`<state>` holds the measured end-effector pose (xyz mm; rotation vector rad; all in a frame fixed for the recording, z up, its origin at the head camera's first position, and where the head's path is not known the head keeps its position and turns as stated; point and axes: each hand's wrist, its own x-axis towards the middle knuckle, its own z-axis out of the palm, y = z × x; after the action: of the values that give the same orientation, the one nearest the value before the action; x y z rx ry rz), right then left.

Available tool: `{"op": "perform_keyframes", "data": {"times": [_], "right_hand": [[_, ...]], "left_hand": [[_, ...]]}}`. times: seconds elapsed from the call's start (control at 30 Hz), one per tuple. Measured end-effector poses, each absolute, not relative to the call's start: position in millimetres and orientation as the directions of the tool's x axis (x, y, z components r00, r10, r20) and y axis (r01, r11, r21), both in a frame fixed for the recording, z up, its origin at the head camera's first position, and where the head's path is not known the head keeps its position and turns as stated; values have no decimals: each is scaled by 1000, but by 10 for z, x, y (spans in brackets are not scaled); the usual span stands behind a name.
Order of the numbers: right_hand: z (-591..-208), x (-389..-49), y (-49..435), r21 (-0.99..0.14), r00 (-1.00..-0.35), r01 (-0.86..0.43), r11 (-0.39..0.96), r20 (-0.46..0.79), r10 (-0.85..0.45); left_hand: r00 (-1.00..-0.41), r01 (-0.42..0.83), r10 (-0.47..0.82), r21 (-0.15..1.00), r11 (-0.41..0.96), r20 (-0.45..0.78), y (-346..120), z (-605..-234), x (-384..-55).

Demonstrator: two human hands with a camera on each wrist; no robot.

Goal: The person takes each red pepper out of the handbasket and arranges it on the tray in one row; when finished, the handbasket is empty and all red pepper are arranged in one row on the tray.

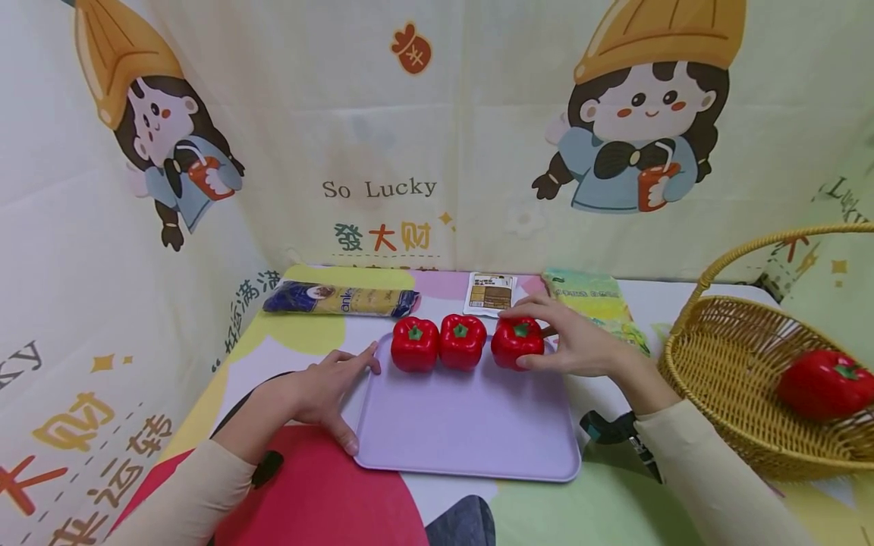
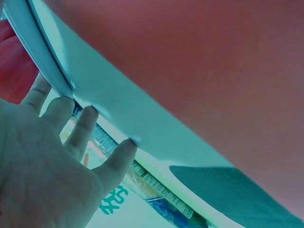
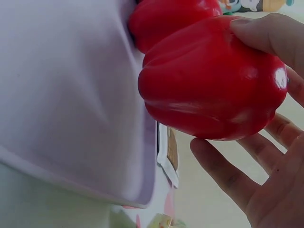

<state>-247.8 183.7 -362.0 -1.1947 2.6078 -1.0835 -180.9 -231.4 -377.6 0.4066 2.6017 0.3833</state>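
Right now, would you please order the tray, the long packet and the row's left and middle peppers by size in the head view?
1. Tray
2. Long packet
3. Left pepper and middle pepper: alike, so unranked

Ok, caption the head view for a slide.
Right hand holds a red bell pepper near two others on a lilac tray; left hand at its left edge.

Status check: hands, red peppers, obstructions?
Left hand at left edge of tray. Right hand gripping a red pepper near tray's far right corner. Two peppers side by side on tray, fourth in basket. No obstruction visible.
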Motion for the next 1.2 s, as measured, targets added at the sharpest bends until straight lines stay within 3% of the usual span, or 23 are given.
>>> {"op": "perform_keyframes", "data": {"times": [1.2], "right_hand": [[-3721,-2483,1704,-672,-711,-578,464,135,-690]], "left_hand": [[-849,207,332,319,925,-410,-2331,-3830,-1820]]}}
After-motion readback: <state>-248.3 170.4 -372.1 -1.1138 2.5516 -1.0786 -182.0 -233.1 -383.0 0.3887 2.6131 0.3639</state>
